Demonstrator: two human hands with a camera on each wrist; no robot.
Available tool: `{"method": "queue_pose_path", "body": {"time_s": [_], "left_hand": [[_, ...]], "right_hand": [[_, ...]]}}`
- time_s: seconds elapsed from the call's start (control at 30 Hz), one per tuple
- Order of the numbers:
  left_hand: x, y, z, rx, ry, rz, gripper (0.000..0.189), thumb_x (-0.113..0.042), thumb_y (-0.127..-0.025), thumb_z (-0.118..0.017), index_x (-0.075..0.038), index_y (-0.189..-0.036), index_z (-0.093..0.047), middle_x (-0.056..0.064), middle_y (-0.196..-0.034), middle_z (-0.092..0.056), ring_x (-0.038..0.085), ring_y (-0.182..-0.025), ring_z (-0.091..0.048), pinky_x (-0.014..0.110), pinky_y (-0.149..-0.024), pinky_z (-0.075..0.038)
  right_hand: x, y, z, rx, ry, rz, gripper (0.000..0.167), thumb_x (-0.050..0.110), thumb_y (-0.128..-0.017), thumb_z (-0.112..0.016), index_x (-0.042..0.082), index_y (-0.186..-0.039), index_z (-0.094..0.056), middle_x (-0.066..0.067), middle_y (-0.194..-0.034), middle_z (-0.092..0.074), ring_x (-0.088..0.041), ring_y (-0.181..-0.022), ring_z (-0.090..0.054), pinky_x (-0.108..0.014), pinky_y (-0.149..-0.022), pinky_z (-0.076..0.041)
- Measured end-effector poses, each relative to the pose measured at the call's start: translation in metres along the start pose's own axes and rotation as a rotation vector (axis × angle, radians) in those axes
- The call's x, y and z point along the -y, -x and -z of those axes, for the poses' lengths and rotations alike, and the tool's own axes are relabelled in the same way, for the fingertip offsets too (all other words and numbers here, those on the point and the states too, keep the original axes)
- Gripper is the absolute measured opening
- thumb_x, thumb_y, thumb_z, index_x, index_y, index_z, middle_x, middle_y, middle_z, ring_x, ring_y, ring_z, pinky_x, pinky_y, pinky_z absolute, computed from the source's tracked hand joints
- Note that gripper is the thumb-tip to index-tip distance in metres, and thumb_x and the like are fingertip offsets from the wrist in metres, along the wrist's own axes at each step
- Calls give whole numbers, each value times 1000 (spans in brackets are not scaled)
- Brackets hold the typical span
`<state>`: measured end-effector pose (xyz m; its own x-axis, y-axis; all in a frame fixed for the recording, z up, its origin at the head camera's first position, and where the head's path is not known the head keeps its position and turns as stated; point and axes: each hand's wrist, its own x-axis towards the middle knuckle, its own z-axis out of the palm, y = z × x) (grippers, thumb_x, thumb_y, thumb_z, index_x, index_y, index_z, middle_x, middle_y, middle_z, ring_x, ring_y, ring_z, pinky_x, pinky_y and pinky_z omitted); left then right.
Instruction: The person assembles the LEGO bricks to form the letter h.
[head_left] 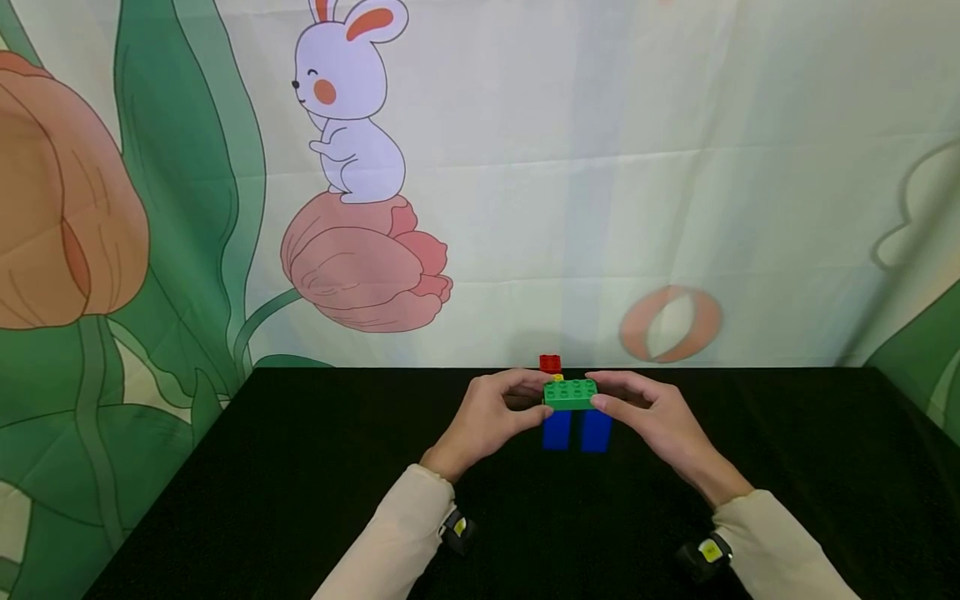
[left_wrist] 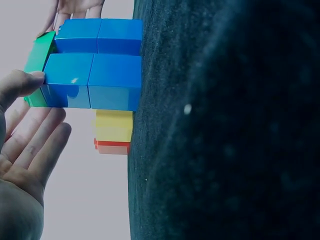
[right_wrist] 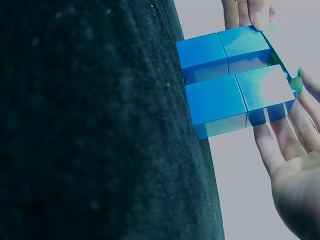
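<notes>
A green toy building brick (head_left: 570, 395) with studs on top bridges two upright blue brick stacks, a left one (head_left: 557, 431) and a right one (head_left: 596, 432). My left hand (head_left: 487, 414) pinches the green brick's left end between thumb and fingers. At its right end, my right hand (head_left: 660, 419) holds it the same way. In the left wrist view, each blue stack (left_wrist: 90, 75) is made of two bricks. The right wrist view shows studs on one blue stack (right_wrist: 240, 100) near the green edge (right_wrist: 296, 84); how fully the bricks join there I cannot tell.
Behind the blue stacks stand a yellow brick (left_wrist: 114, 126) and a red brick (head_left: 550, 363), the red one on top. Black cloth covers the table (head_left: 300, 475). A printed curtain (head_left: 525, 208) hangs along the far edge.
</notes>
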<state>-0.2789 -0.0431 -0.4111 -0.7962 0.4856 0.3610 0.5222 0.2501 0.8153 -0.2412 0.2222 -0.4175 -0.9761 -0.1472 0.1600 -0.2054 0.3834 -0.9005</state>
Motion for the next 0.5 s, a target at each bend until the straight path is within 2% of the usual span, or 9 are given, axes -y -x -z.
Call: {"method": "queue_pose_path", "body": {"time_s": [0.5], "left_hand": [[1,1,-1,-2,0,-2,38,-7,-95,-81,-8,-132,-72,2,-121,-76,12,-107,-73,28,-95,-59]], "right_hand": [[-2,3,-1,1,-41,-10,50,40,-102,-72,15,-144,-64,-9,-141,-66,-28,-123,-63,-42,-102,-51]]}}
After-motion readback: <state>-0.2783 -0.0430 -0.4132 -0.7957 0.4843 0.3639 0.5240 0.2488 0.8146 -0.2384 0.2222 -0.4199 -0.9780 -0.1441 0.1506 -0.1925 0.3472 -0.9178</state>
